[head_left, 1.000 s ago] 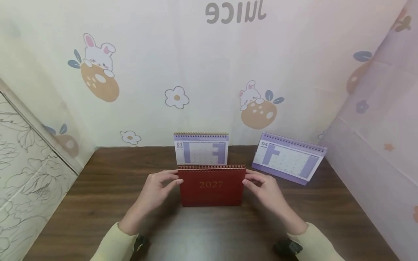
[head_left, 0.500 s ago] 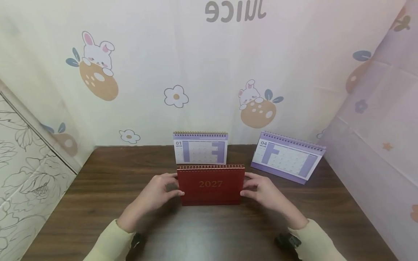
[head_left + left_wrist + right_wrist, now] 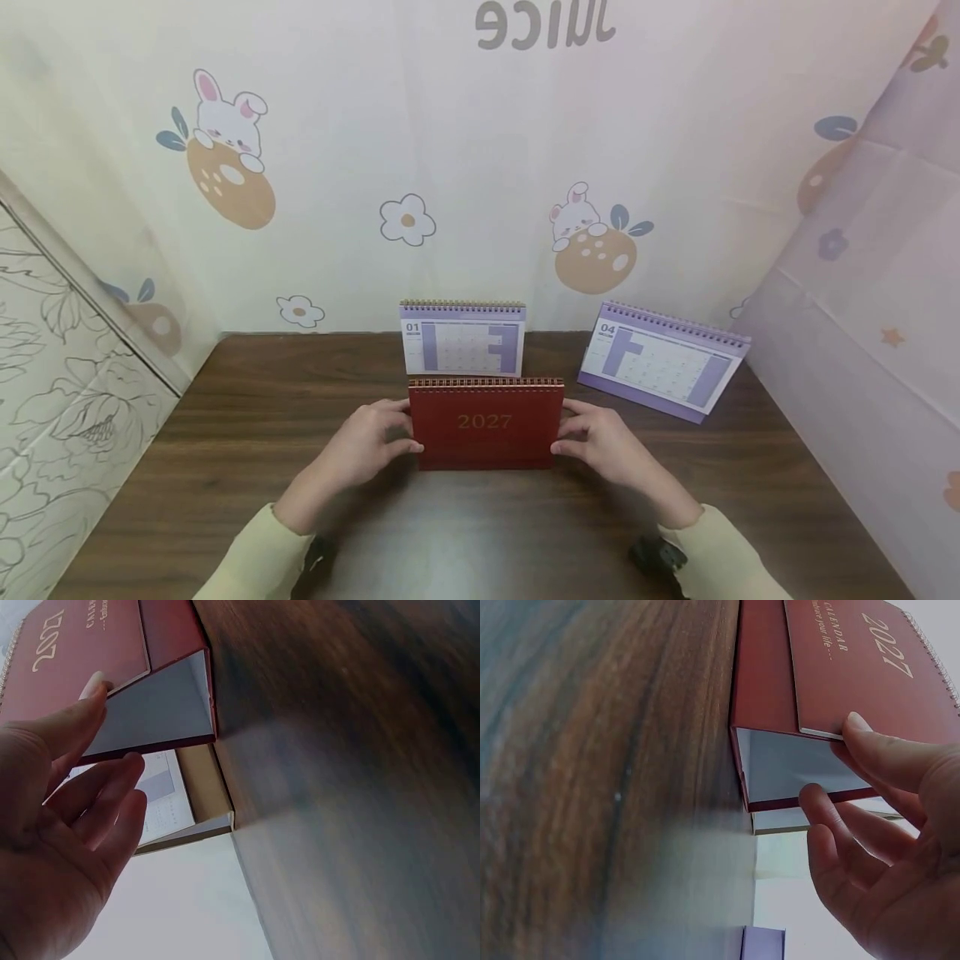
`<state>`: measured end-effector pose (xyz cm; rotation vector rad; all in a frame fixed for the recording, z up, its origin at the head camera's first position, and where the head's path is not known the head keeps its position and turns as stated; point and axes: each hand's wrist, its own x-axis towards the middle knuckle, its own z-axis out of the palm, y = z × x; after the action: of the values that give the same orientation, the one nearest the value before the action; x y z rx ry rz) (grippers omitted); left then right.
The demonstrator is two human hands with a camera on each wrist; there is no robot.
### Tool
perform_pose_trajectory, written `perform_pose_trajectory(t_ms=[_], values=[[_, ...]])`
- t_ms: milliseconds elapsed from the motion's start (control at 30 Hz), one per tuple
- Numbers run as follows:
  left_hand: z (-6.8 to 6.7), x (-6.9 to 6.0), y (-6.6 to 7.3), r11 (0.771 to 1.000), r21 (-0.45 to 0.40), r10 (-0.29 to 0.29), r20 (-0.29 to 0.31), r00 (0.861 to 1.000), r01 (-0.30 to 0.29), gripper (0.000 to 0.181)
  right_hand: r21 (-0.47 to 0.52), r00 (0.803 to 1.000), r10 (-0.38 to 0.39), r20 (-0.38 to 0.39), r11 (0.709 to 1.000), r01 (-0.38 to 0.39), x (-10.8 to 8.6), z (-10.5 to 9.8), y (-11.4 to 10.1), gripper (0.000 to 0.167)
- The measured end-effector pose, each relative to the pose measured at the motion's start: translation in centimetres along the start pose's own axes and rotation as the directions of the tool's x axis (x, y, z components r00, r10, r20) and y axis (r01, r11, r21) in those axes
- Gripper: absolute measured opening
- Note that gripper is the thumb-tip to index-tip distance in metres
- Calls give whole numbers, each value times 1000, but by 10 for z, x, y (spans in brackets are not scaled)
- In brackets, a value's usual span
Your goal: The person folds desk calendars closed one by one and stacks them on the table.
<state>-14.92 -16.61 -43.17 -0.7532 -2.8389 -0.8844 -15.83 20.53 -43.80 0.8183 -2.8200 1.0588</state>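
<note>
A red desk calendar (image 3: pixel 484 446), marked 2027 in gold, stands upright on the table, its wire binding along the top. My left hand (image 3: pixel 369 442) holds its left side, thumb on the front cover edge and fingers at the back panel. On the right side my right hand (image 3: pixel 600 442) grips it the same way. The wrist views show the hollow side of its tent-shaped stand, with thumbs pressing the cover and some fingertips at the rear edge. Behind it stands a purple-and-white calendar (image 3: pixel 461 346) showing 01, its lower edge close to the red one.
Another purple calendar (image 3: pixel 663 362), showing 04, stands angled at the back right. The dark wooden table (image 3: pixel 225 483) meets a patterned cloth backdrop (image 3: pixel 337 167) at the rear. A panel with line-drawn flowers (image 3: pixel 67 425) borders the left.
Both thumbs have slid lower down the red calendar's side edges since a second ago. The fingers have shifted slightly too. The calendars have stayed in place.
</note>
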Motion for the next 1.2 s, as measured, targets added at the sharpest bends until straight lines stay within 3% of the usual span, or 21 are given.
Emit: perform_pose_trajectory(t_ms=[267, 700, 933, 1200], values=[[-2, -2, 4, 999, 47, 11, -44, 999, -9, 11, 4, 999, -15, -35, 1000, 15, -1, 0, -3, 15], [-18, -2, 20, 993, -114, -1, -168, 986, -19, 13, -15, 990, 14, -141, 1000, -16, -5, -10, -23, 14], [-27, -6, 27, 974, -223, -74, -166, 983, 35, 15, 18, 982, 54, -182, 999, -51, -8, -14, -32, 12], [-24, -10, 28, 935, -329, -191, -142, 971, 136, 16, 227, 970, 217, -111, 956, -188, -12, -18, -42, 9]])
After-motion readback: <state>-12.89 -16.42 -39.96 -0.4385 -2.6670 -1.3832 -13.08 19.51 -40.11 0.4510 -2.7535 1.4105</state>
